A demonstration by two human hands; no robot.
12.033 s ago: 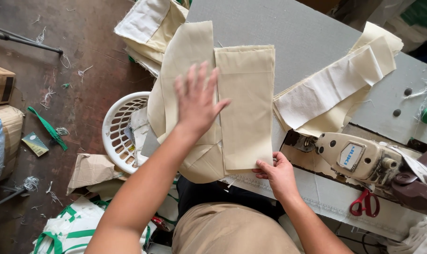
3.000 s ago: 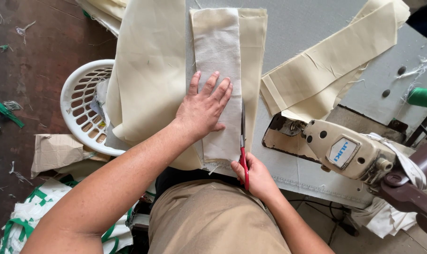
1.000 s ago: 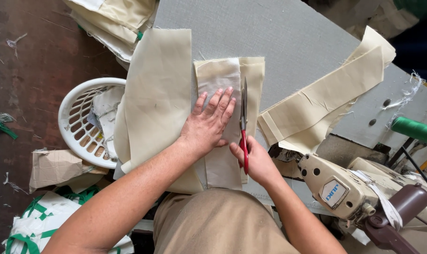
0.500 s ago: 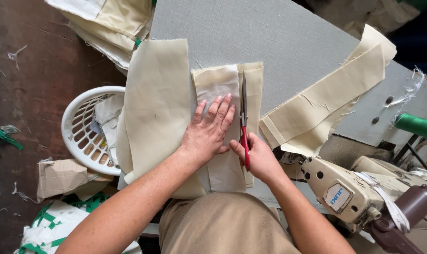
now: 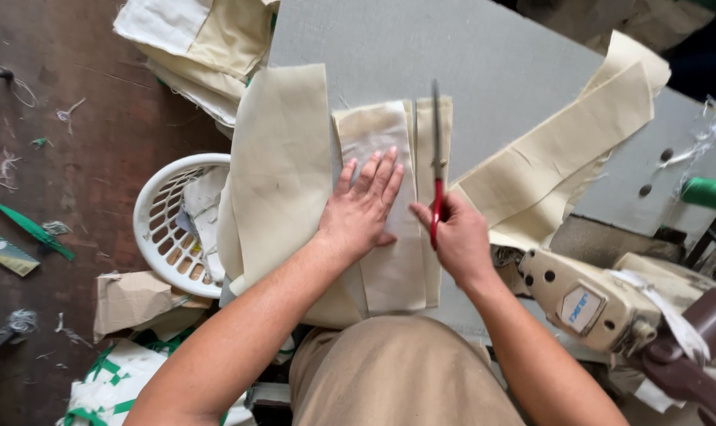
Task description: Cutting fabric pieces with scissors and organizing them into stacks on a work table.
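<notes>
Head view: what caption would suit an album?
Left hand flattens cream cloth while right hand cuts it with red-handled scissors.

One view only, from the person's head, looking steeply down and close over the grey table [image 5: 468,55]. Both forearms run up from the bottom edge toward mid-frame. The lap fills the lower centre. Brown floor [image 5: 74,158] shows along the left side, and a sewing machine [image 5: 587,304] sits at lower right.

Basket: round white plastic laundry basket [image 5: 168,237] on the floor, beside the grey tabletop [image 5: 484,55].
Machine: cream sewing machine [image 5: 591,300] at right.
Spool: green thread spool [image 5: 709,193] beyond it.
Floor: torn brown cardboard [image 5: 137,300].
</notes>
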